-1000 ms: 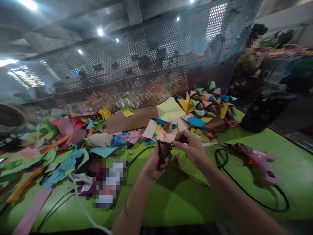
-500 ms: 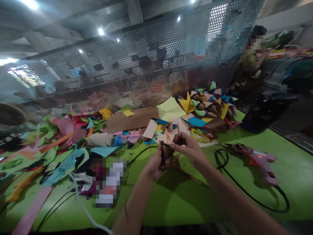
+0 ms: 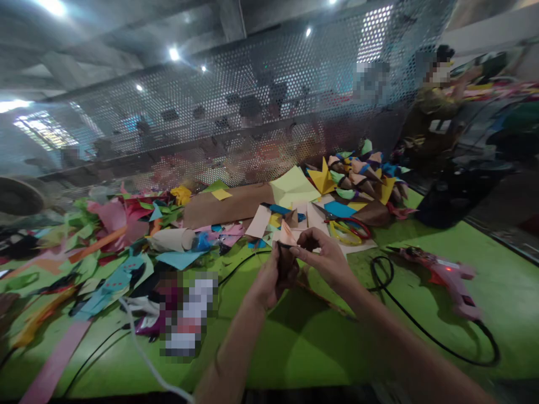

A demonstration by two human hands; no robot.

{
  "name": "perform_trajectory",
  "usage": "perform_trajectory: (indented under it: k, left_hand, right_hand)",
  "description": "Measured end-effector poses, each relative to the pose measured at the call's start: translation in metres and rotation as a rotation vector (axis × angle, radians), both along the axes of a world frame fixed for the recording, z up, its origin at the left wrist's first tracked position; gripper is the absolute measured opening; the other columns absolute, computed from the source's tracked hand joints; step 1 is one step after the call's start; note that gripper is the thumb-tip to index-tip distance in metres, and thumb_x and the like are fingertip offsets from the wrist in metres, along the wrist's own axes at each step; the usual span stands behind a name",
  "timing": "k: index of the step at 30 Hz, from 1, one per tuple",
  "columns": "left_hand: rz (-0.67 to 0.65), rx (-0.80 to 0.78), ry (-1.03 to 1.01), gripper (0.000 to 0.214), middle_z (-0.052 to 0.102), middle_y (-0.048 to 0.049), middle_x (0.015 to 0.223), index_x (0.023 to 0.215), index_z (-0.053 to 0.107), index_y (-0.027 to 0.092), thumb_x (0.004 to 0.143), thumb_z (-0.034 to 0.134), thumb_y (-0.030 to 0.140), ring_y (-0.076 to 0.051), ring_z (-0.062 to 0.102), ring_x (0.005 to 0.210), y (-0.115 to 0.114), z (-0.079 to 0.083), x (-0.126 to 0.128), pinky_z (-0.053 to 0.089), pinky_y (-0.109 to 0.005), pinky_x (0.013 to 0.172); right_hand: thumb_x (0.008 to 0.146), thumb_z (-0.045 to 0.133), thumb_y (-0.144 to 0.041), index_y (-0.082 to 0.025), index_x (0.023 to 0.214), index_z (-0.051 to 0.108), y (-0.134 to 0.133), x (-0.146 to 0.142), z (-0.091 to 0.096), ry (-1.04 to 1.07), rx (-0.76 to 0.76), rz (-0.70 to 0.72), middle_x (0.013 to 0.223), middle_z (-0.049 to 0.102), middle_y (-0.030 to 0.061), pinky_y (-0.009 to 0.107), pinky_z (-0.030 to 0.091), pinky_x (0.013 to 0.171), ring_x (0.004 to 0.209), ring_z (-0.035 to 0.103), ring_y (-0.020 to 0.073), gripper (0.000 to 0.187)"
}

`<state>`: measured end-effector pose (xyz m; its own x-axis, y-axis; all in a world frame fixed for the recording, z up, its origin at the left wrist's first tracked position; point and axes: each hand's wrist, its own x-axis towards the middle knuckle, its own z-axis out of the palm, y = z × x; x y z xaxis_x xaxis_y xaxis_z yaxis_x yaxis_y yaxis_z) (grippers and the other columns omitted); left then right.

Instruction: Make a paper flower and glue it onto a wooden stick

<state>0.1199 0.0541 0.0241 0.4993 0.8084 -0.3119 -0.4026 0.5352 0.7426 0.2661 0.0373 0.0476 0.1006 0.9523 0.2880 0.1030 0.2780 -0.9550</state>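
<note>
Upright between my hands is a small brown paper cone [image 3: 286, 259] with a dark band and a folded peach paper piece [image 3: 287, 233] standing at its top. My left hand [image 3: 272, 283] is wrapped round the brown lower part. At the band, the thumb and fingertips of my right hand [image 3: 328, 259] pinch the edge of the peach paper. Behind the hands lie cut paper pieces [image 3: 258, 223] and yellow-and-red-handled scissors [image 3: 346, 233]. A heap of similar brown paper cones [image 3: 357, 174] with peach, green and blue tops stands further back on the right.
A pink glue gun [image 3: 452, 280] with a lit red light and looped black cord lies right on the green table [image 3: 514, 314]. Paper scraps [image 3: 113, 219] cover the left, beside a yellow tool [image 3: 42, 320]. A black bin [image 3: 458, 191] stands behind, near a seated person.
The peach paper looks wider and more turned to face me, with my right fingertips shifted slightly at its edge. The person at the back right has raised an arm.
</note>
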Motion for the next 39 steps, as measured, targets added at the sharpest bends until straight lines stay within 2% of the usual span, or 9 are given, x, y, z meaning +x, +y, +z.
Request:
perform_trajectory:
  k: [3, 7, 10, 18, 24, 32, 39]
  left_hand:
    - [0.031, 0.025, 0.005, 0.061, 0.044, 0.0079, 0.054, 0.084, 0.053, 0.018, 0.07, 0.065, 0.076, -0.004, 0.032, 0.04, 0.0, -0.005, 0.001, 0.02, -0.013, 0.036]
    - [-0.014, 0.034, 0.009, 0.061, 0.041, 0.0085, 0.05, 0.081, 0.051, 0.018, 0.073, 0.06, 0.078, -0.003, 0.025, 0.036, 0.001, -0.006, 0.0, 0.014, -0.013, 0.035]
    - [-0.052, 0.025, -0.003, 0.061, 0.042, 0.0076, 0.048, 0.076, 0.049, 0.017, 0.077, 0.056, 0.078, -0.002, 0.023, 0.035, 0.001, -0.002, -0.001, 0.015, -0.013, 0.035]
    - [-0.137, 0.006, -0.053, 0.063, 0.044, 0.0066, 0.047, 0.085, 0.057, 0.014, 0.082, 0.048, 0.077, -0.002, 0.022, 0.032, 0.003, 0.003, -0.007, 0.012, -0.014, 0.034]
    - [-0.115, 0.017, -0.022, 0.062, 0.043, 0.0067, 0.047, 0.081, 0.055, 0.016, 0.08, 0.052, 0.077, -0.002, 0.021, 0.032, 0.004, 0.0, -0.004, 0.011, -0.014, 0.032]
    - [-0.011, 0.037, 0.035, 0.063, 0.043, 0.0067, 0.047, 0.073, 0.051, 0.016, 0.078, 0.053, 0.079, -0.002, 0.022, 0.033, 0.002, 0.001, 0.0, 0.015, -0.014, 0.034]
    - [-0.083, -0.02, -0.015, 0.061, 0.041, 0.0078, 0.046, 0.074, 0.05, 0.017, 0.079, 0.052, 0.078, -0.002, 0.019, 0.032, 0.001, 0.002, 0.0, 0.014, -0.014, 0.034]
  right_hand:
    - [0.076, 0.074, -0.039, -0.02, 0.078, 0.057, 0.0, -0.001, 0.0, -0.011, 0.017, -0.023, 0.073, 0.058, -0.0003, 0.027, 0.042, 0.061, 0.067, 0.052, 0.0149, 0.026]
    - [0.077, 0.072, -0.038, -0.02, 0.077, 0.058, 0.0, -0.001, 0.0, 0.007, 0.013, -0.007, 0.072, 0.057, -0.0007, 0.027, 0.042, 0.061, 0.067, 0.052, 0.0146, 0.023]
    - [0.076, 0.073, -0.038, -0.021, 0.078, 0.058, 0.001, 0.0, 0.0, 0.037, 0.0, 0.016, 0.073, 0.058, -0.0005, 0.027, 0.042, 0.061, 0.067, 0.052, 0.0149, 0.023]
    - [0.069, 0.08, -0.044, -0.021, 0.081, 0.06, 0.005, 0.003, -0.003, 0.265, -0.113, 0.096, 0.077, 0.06, -0.0002, 0.029, 0.045, 0.068, 0.073, 0.056, 0.0165, 0.033]
    - [0.067, 0.082, -0.045, -0.022, 0.079, 0.057, 0.003, 0.0, -0.003, 0.269, -0.149, 0.14, 0.074, 0.058, -0.0013, 0.03, 0.045, 0.067, 0.07, 0.055, 0.0161, 0.036]
    - [0.07, 0.079, -0.041, -0.021, 0.079, 0.059, 0.003, -0.001, -0.004, 0.154, -0.081, 0.052, 0.073, 0.057, -0.0012, 0.028, 0.041, 0.062, 0.068, 0.051, 0.0148, 0.03]
    - [0.072, 0.076, -0.041, -0.021, 0.079, 0.059, 0.001, -0.002, 0.0, 0.104, -0.065, 0.056, 0.073, 0.058, -0.0008, 0.028, 0.043, 0.062, 0.068, 0.053, 0.0157, 0.027]
